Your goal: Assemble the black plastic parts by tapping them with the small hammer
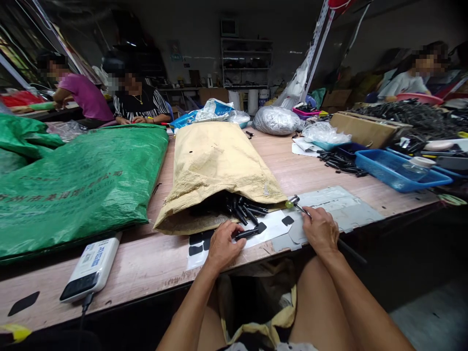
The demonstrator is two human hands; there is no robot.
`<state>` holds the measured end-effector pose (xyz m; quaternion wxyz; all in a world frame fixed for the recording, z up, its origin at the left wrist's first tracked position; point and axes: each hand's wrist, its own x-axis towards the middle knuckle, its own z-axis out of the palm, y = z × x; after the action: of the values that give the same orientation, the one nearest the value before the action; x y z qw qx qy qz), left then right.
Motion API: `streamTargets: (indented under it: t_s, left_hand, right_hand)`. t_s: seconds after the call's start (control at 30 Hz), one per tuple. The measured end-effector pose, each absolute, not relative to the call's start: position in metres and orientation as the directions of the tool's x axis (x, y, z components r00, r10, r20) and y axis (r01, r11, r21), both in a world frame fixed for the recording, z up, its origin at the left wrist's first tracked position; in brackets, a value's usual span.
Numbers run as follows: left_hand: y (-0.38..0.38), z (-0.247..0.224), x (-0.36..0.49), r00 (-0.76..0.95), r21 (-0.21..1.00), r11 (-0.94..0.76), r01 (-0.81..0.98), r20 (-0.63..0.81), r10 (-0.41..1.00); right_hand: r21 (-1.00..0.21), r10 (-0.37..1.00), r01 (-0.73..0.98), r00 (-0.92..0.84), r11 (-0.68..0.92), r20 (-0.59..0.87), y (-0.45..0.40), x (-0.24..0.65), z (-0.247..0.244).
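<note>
My left hand [224, 245] rests at the front of the table, its fingers closed on a black tube [247, 234] that lies over a white sheet [271, 229]. The tube's right end meets a small black patch [262, 227]. In my right hand [321, 228] is a thin metal tool [302, 208] with a yellowish tip, held above a grey board [338, 207]. Behind my left hand, several black tubes [239, 212] spill from the open mouth of a tan sack [219, 161]. Another black patch [287, 221] lies on the sheet between my hands.
On the left are a green sack [84, 180] and a white power bank [91, 267] with a cable. A blue tray [398, 178], a cardboard box [361, 129] and piled black parts [413, 117] stand at right. Three people sit beyond.
</note>
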<state>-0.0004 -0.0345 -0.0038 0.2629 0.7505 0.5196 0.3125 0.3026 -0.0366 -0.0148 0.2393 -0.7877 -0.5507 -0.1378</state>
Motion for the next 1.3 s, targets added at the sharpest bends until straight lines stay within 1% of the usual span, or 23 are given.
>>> streamTargets:
  t_s: [0.1,0.3,0.4,0.47,0.53,0.6,0.63,0.7,0.77,0.83,0.9,0.97,1.03,1.07,1.1,1.13,1.17,1.23,1.3]
  left_hand:
    - [-0.035,-0.004,-0.001,0.267,0.716,-0.319,0.620,0.189,0.945]
    - [-0.032,-0.002,-0.003,0.321,0.720,-0.369,0.588,0.211,0.923]
    - [-0.040,0.005,-0.005,0.334,0.777,-0.369,0.510,0.216,0.918]
    - [-0.056,0.013,-0.005,0.361,0.860,-0.303,0.411,0.152,0.920]
    - [-0.080,0.019,-0.004,0.477,0.928,-0.198,0.315,0.026,0.879]
    - [-0.106,0.017,0.000,0.612,0.937,-0.117,0.328,-0.116,0.782]
    - [-0.117,0.011,0.002,0.647,0.918,-0.110,0.381,-0.180,0.741]
    - [-0.133,-0.011,0.008,0.632,0.836,-0.131,0.533,-0.291,0.718]
    - [-0.138,-0.041,0.014,0.527,0.710,-0.113,0.696,-0.397,0.751]
    - [-0.135,-0.072,0.019,0.374,0.572,-0.032,0.819,-0.492,0.786]
    - [-0.129,-0.094,0.023,0.263,0.481,0.030,0.876,-0.529,0.807]
    - [-0.126,-0.104,0.023,0.223,0.441,0.040,0.897,-0.528,0.820]
    - [-0.130,-0.102,0.019,0.201,0.413,0.042,0.910,-0.527,0.826]
    - [-0.134,-0.098,0.016,0.193,0.399,0.038,0.916,-0.524,0.830]
    - [-0.140,-0.092,0.012,0.193,0.380,0.018,0.925,-0.511,0.838]
    - [-0.147,-0.086,0.009,0.212,0.362,-0.024,0.932,-0.490,0.845]
    - [-0.154,-0.080,0.005,0.257,0.351,-0.089,0.932,-0.468,0.845]
    - [-0.166,-0.072,0.000,0.404,0.350,-0.256,0.901,-0.465,0.788]
    - [-0.176,-0.072,-0.002,0.523,0.354,-0.385,0.852,-0.552,0.650]
  right_hand:
    - [-0.190,0.775,0.926,0.378,-0.327,0.506,-0.033,0.300,-0.024]
    - [-0.190,0.742,0.920,0.390,-0.343,0.545,-0.035,0.295,-0.026]
    - [-0.194,0.745,0.917,0.396,-0.348,0.537,-0.034,0.295,-0.026]
    - [-0.197,0.743,0.915,0.401,-0.352,0.535,-0.033,0.295,-0.026]
    - [-0.195,0.741,0.917,0.397,-0.348,0.542,-0.034,0.295,-0.026]
    - [-0.194,0.741,0.922,0.385,-0.335,0.550,-0.035,0.295,-0.027]
    - [-0.196,0.742,0.924,0.381,-0.328,0.552,-0.035,0.294,-0.027]
    - [-0.206,0.744,0.925,0.380,-0.320,0.550,-0.035,0.294,-0.028]
    - [-0.215,0.748,0.924,0.381,-0.315,0.543,-0.034,0.294,-0.027]
    - [-0.219,0.752,0.931,0.366,-0.293,0.548,-0.032,0.295,-0.024]
    - [-0.223,0.736,0.944,0.328,-0.242,0.592,-0.036,0.294,-0.017]
    - [-0.236,0.701,0.959,0.277,-0.158,0.657,-0.048,0.290,-0.010]
    - [-0.273,0.691,0.961,0.224,-0.040,0.687,-0.071,0.281,-0.008]
    - [-0.299,0.722,0.953,0.171,0.051,0.670,-0.086,0.275,-0.010]
    - [-0.348,0.764,0.928,0.129,0.131,0.632,-0.102,0.268,-0.014]
    - [-0.401,0.823,0.899,0.091,0.175,0.561,-0.118,0.261,-0.020]
    - [-0.440,0.873,0.880,0.065,0.179,0.484,-0.133,0.254,-0.027]
    - [-0.459,0.938,0.883,0.074,0.096,0.340,-0.158,0.241,-0.043]
    - [-0.469,0.943,0.882,0.120,0.042,0.311,-0.174,0.232,-0.057]
